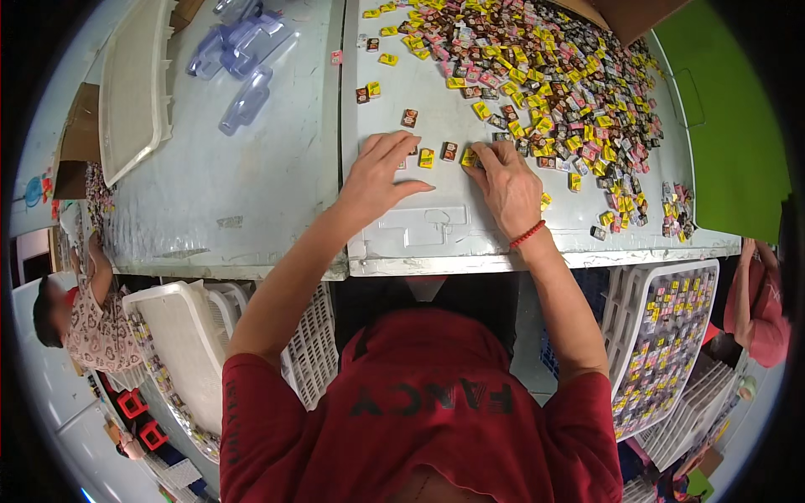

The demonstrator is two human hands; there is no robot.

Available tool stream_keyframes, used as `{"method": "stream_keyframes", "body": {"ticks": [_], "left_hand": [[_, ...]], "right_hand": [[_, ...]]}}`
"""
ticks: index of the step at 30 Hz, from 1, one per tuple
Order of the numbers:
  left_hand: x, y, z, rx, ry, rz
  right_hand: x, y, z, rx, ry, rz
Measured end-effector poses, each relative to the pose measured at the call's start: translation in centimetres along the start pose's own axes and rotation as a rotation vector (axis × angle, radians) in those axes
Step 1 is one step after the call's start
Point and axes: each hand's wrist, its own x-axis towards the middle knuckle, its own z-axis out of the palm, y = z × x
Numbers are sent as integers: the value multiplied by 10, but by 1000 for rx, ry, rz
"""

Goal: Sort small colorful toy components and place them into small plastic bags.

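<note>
My right hand (510, 186), with a red beaded bracelet at the wrist, pinches a small yellow box (469, 158) between thumb and fingertips at the table top. To its left, my left hand (381, 180) rests with fingers stretched and thumb apart, its fingertips partly covering a couple of tiny boxes. Between the two hands lie a yellow box (427, 158) and a dark brown box (449, 151). Another brown box (409, 117) sits just beyond my left fingers. In front of my hands, near the table edge, is a clear plastic outline (423, 228).
A large heap of yellow, pink, brown and black boxes (537, 75) spreads over the far right. Clear bluish plastic pieces (246, 101) and a white tray (134, 84) lie left. A filled white crate (667, 335) leans at right. Other people (88, 327) work on both sides.
</note>
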Motion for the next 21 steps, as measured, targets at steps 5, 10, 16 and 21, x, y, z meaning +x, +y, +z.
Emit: {"method": "stream_keyframes", "body": {"ticks": [5, 10, 16, 21], "left_hand": [[15, -10, 2, 40, -66, 104], [27, -13, 14, 3, -74, 154], [41, -20, 30, -16, -61, 257], [53, -13, 35, -8, 5, 316]], "right_hand": [[3, -1, 0, 19, -29, -20], [4, -1, 4, 40, -29, -11], [4, 6, 3, 151, -82, -30], [12, 13, 0, 149, -80, -18]]}}
